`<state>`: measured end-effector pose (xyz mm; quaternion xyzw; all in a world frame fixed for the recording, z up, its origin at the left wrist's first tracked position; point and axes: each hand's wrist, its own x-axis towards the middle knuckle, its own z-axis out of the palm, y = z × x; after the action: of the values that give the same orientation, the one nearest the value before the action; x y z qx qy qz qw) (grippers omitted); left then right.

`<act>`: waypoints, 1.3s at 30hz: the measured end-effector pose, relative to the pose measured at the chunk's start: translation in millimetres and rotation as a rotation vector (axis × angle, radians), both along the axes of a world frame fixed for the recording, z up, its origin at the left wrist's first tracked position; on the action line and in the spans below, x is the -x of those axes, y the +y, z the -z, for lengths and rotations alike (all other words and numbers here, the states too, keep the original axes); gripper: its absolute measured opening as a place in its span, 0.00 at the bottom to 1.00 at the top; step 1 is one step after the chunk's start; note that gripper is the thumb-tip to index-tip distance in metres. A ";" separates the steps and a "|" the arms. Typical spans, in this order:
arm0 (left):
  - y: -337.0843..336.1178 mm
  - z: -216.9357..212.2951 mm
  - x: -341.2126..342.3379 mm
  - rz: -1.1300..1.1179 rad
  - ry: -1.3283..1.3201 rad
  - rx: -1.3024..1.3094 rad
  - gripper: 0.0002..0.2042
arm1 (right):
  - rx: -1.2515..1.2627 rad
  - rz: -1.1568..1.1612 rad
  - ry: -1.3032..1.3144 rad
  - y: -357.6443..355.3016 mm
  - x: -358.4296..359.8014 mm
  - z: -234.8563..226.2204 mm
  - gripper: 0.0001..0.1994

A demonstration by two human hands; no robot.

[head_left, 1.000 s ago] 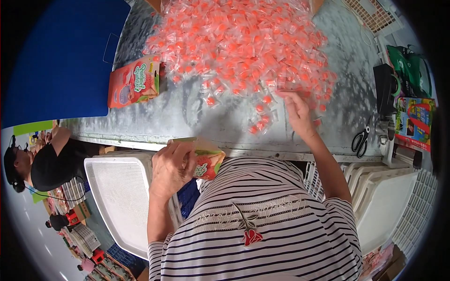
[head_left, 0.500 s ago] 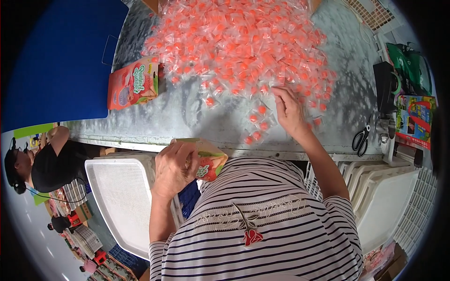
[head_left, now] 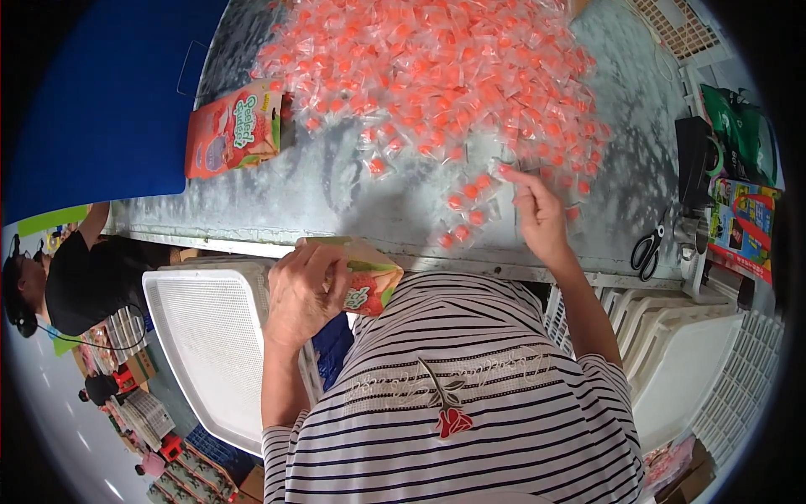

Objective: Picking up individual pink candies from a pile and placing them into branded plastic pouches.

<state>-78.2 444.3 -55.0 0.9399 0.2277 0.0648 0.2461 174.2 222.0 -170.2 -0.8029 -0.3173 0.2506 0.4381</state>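
Head view, left hand (head_left: 304, 292) pinching pouch (head_left: 374, 281), right hand (head_left: 544, 220) loose, forefinger touching wrapped candy (head_left: 499, 169)

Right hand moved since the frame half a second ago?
Yes, slightly: toward the person. Judged against the table's near edge, the right hand's fingertips are closer to it now than they were then.

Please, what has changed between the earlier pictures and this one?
The loose group of orange-red round candies in clear wrappers has moved toward the near edge of the grey table. The right hand has drawn back slightly, a fingertip at another wrapped candy; whether it is pinched is unclear. Unchanged: the left hand holds the red-and-green printed pouch, and the black-handled scissors lie at the right.
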 end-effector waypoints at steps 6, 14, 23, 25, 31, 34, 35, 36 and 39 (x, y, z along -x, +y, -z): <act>2.3 -0.1 -1.0 0.024 -0.005 0.000 0.04 | -0.212 -0.020 -0.335 11.7 7.9 2.1 0.15; 0.6 -2.0 5.0 0.000 -0.003 0.001 0.04 | 0.039 -0.294 -0.550 40.3 52.5 1.5 0.38; 6.1 -34.6 -26.5 0.144 -0.084 -0.053 0.05 | 0.007 -0.450 -0.781 32.6 40.8 18.4 0.20; 4.5 -37.5 -38.0 0.243 -0.108 -0.073 0.06 | 0.017 -0.407 -0.872 25.2 26.7 26.5 0.19; -0.4 -20.4 -66.7 0.383 -0.185 -0.094 0.05 | -0.324 0.086 0.448 40.2 8.5 -20.2 0.10; -4.6 -17.6 -71.4 0.434 -0.160 -0.084 0.06 | -0.401 -0.070 0.771 61.6 26.5 -92.5 0.11; -6.1 -16.8 -74.3 0.448 -0.166 -0.079 0.06 | -0.407 -0.064 0.767 66.7 28.7 -97.2 0.11; -7.1 -16.6 -76.2 0.461 -0.171 -0.074 0.06 | -0.351 -0.239 0.648 71.2 30.1 -100.8 0.12; -8.8 -18.9 -75.3 0.477 -0.172 -0.002 0.08 | -0.236 -0.432 0.345 75.3 29.5 -91.7 0.13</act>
<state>-2.8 435.6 -36.0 0.9583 -0.0223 0.0849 0.2721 144.7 297.3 -78.5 -0.6059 -0.4286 0.4321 0.5123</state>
